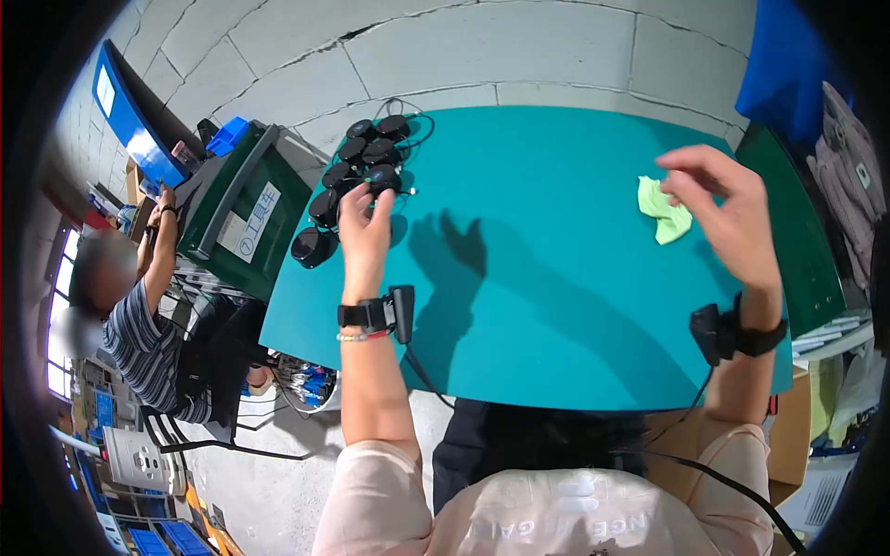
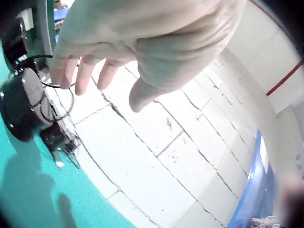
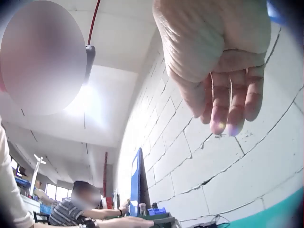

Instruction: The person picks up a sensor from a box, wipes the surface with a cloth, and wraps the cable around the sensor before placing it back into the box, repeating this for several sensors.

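Several round black devices with thin cables (image 1: 313, 246) stand in two rows at the left of the teal table (image 1: 556, 306). Above the near part of these rows is my left hand (image 1: 364, 236), fingers apart and relaxed; nothing shows in its grasp. In the left wrist view the left hand (image 2: 156, 42) hangs beside a black device (image 2: 23, 104), not gripping it. My right hand (image 1: 728, 208) is raised over the right side, beside a crumpled yellow-green cloth (image 1: 664, 211). The right wrist view shows the right hand (image 3: 218, 61) with loosely bent fingers, holding nothing.
At the left, a person in a striped shirt (image 1: 148, 343) sits by a green cabinet (image 1: 243, 208) with a blue panel (image 1: 134, 111). A block wall (image 1: 556, 51) runs behind the table. A cardboard box (image 1: 793, 431) and grey cloth (image 1: 839, 176) are at the right.
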Motion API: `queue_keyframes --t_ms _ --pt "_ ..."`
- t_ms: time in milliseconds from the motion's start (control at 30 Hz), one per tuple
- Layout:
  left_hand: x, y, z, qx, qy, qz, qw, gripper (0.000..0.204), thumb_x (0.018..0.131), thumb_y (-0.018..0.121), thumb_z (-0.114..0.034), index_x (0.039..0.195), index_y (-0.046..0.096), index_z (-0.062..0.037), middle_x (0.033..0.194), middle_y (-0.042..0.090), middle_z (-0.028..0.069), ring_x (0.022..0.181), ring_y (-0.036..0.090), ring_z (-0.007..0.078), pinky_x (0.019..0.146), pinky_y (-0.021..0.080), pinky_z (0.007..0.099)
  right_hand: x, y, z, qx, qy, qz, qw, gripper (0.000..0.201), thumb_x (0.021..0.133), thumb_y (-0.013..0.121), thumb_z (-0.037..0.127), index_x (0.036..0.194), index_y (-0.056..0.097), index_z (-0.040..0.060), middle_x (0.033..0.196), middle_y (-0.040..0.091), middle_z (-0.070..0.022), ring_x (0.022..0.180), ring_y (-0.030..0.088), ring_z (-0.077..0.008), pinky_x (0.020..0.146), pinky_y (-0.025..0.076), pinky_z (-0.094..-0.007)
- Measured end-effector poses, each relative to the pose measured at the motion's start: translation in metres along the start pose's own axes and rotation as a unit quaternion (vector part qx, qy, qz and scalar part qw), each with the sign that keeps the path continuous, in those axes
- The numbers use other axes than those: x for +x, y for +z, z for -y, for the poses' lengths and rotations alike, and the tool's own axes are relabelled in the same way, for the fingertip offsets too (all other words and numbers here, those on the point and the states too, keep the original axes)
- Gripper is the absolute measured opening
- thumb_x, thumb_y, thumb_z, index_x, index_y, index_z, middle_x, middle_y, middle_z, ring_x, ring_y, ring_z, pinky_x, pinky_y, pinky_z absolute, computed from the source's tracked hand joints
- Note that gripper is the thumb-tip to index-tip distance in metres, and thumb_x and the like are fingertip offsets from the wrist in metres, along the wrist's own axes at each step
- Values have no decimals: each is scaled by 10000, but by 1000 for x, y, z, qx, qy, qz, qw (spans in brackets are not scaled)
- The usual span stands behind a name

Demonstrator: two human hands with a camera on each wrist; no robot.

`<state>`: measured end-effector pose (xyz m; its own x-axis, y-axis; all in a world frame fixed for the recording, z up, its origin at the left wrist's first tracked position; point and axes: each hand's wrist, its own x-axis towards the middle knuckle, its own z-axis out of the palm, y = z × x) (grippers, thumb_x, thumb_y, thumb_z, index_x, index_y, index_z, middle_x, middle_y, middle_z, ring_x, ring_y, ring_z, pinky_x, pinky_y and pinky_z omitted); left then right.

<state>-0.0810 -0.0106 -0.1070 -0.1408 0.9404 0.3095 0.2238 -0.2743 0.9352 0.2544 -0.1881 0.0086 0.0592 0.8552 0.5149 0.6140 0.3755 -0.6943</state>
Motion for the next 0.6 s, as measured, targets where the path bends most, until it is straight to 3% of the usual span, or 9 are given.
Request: queue_keyframes --t_ms 67,100,133,200,267,333,400,467,600 --pt "22 -24 41 121 44 -56 990 586 812 676 -278 1240 456 54 1224 510 207 1068 538 295 893 432 379 29 29 -3 35 -17 9 999 157 861 596 104 969 635 -3 797 634 -40 734 597 -91 653 483 -219" --pt "22 -30 48 156 22 -59 986 669 767 711 -315 1258 444 51 1213 506 222 1110 504 316 928 406 383 40 42 -6 68 -31 17 997 156 854 606 107 961 639 -2 793 636 -39 729 595 -88 646 483 -222" --pt "22 -34 42 154 -57 -14 986 772 707 756 -347 1286 422 40 1239 484 219 1168 457 319 970 381 391 48 55 -7 94 -30 31 995 156 849 611 110 955 643 0 794 638 -37 724 593 -89 644 482 -226" --pt "28 -38 69 238 -65 16 969 828 659 786 -336 1300 413 31 1233 492 215 1149 476 319 968 397 376 61 75 -11 134 -15 65 989 163 841 622 120 952 647 3 791 644 -39 715 593 -96 644 481 -237" --pt "28 -37 73 274 -45 -3 961 851 617 808 -282 1298 410 35 1192 528 213 1092 527 318 933 435 379 63 93 -22 149 -3 86 985 170 838 626 127 955 648 5 788 649 -43 711 595 -102 645 482 -244" --pt "26 -39 63 271 -30 -12 962 841 584 820 -226 1275 428 51 1130 574 212 1017 577 334 904 458 397 61 105 -33 128 2 109 986 197 833 638 164 951 649 7 779 656 -63 696 599 -121 636 486 -261" --pt "23 -37 43 282 -71 12 957 823 557 833 -151 1248 445 69 1090 604 191 979 604 292 885 472 379 60 106 -41 69 -7 127 989 212 833 641 185 950 650 9 784 658 -75 695 601 -128 638 488 -268" --pt "8 -20 2 129 -74 100 984 801 563 818 -26 1257 433 83 1086 600 152 1007 581 195 870 473 295 64 105 -46 11 -13 139 990 227 833 643 205 950 650 11 788 660 -87 693 602 -136 641 490 -275" --pt "-12 38 -72 -34 63 217 973 778 572 836 -83 1234 449 50 1062 603 127 988 579 194 859 472 321 72 90 -45 142 48 120 981 335 858 634 319 977 635 5 793 646 -74 691 596 -137 640 482 -274"
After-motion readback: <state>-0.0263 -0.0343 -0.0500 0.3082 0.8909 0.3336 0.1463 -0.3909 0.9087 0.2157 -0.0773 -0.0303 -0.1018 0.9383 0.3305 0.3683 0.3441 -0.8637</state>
